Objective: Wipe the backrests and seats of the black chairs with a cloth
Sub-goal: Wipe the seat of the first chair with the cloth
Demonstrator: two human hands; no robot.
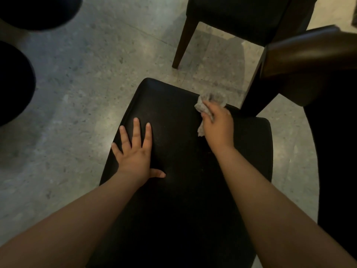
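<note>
Directly below the camera, a crumpled grey cloth [209,102] is lying on the far right corner of a black chair [183,180], right at the edge of its padded panel. The right hand [217,126] is gripping it, fingers curled over the bunched fabric and pressing it down onto the padding. The cloth is too wadded to have a clear long axis; one loose tail is trailing back toward the person from under the hand.

The left hand [135,151] is resting flat on the panel's left side, fingers spread wide and thumb out, holding nothing and seemingly steadying the chair.

The black panel is stretching lengthwise away from the person, from the bottom of the view toward the top, narrowing and leaning slightly left, with its far edge slanting down to the right. It is probably the seat, though whether it is seat or backrest cannot be told for certain.

Judging by this, the wiping of this panel is under way, with the cloth working at the far corner. The next move is likely calling for a sweep across the padding toward the left hand, which would need to lift clear.

Beyond, a second black chair [241,16] with a brown wooden leg [185,39] is standing on the speckled grey floor [87,74]. A glossy brown wooden rail [309,53] is jutting in from the right, and dark round shapes [13,82] are sitting at the left edge.
</note>
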